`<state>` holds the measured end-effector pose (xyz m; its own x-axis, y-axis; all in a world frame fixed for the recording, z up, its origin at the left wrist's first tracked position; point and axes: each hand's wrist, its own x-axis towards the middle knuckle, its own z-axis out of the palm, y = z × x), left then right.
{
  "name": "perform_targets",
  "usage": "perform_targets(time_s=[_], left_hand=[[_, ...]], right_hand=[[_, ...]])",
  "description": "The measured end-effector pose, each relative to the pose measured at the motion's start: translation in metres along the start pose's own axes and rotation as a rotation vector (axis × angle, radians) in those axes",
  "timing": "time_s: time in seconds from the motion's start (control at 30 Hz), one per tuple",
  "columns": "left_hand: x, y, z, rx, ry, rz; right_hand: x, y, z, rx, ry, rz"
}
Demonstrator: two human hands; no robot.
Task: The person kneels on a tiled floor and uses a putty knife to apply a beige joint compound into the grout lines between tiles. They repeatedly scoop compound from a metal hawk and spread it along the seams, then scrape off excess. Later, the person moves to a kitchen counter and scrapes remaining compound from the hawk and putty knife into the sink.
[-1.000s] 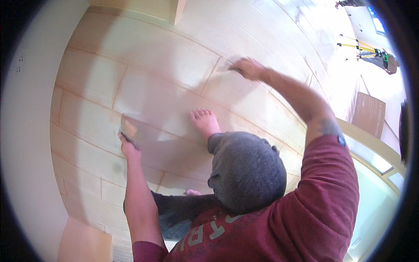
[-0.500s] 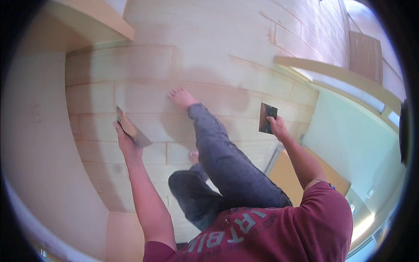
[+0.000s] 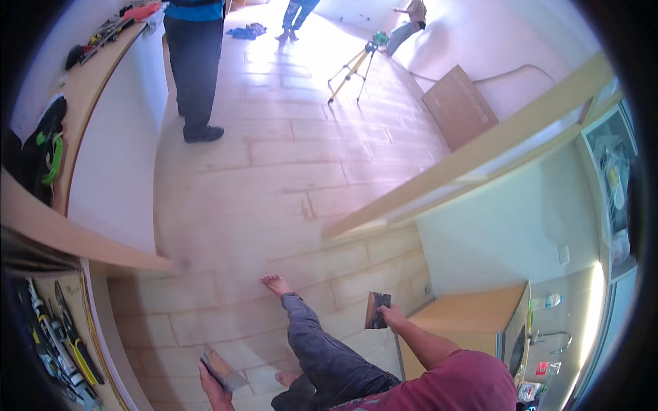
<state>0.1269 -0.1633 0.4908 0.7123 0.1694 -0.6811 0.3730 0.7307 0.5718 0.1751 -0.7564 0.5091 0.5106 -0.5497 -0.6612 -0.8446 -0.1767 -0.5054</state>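
Note:
My left hand (image 3: 214,385) is closed on a flat metal trowel (image 3: 225,364), held low at the bottom centre. My right hand (image 3: 389,315) grips a square dark metal scraper (image 3: 375,307), held out to the right beside a wooden cabinet (image 3: 458,312). Below both tools lies a floor of pale tiles (image 3: 297,212) with reddish joint lines. My bare foot (image 3: 274,285) is forward on it between the hands; my other foot is farther back.
Wooden beam (image 3: 466,157) crosses at right; cardboard sheet (image 3: 458,103) leans behind. Tools (image 3: 63,335) lie on left shelves. A person (image 3: 195,75) stands by the counter (image 3: 120,116); two more (image 3: 291,20) (image 3: 406,27) are farther back, near a yellow tripod (image 3: 353,68). Sink tap (image 3: 555,335) at right.
My view has tilted up, bringing the room and other people in. My right hand came down from forward over the floor to the side; both hands still hold their tools, now lower in the picture.

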Motion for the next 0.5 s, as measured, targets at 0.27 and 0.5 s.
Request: perform_targets(time_s=[0.27,0.5], left_hand=[[0.054,0.002,0.086,0.168,0.356,-0.189],[0.083,-0.052,0.143,0.171,0.196,-0.071]], right_hand=[[0.147,-0.198,0.168,-0.135,-0.414,-0.086],[0.161,-0.341,0.247,-0.285,-0.596,-0.211]])
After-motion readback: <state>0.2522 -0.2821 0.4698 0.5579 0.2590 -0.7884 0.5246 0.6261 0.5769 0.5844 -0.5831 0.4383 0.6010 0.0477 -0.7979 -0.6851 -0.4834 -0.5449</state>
